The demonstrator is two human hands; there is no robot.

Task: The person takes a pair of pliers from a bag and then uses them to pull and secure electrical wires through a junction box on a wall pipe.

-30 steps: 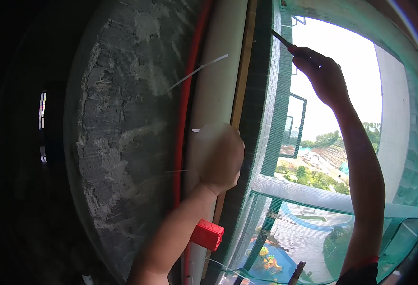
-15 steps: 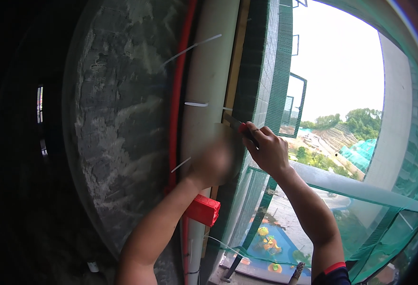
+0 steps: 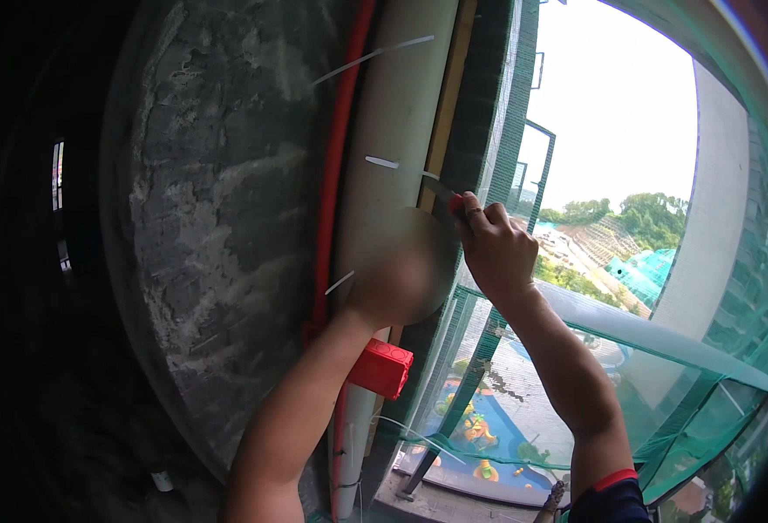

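Red-handled cutter (image 3: pixel 450 200) sits gripped in the right hand (image 3: pixel 496 253), beside the blurred left hand (image 3: pixel 401 275).

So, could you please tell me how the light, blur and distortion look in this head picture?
Head view: the sky is washed out white, while the left side sinks into near black; the left hand on the white pipe is a soft blur, the right hand with its small tool sharper; the fisheye bows the pipe, the red tube and the concrete wall.
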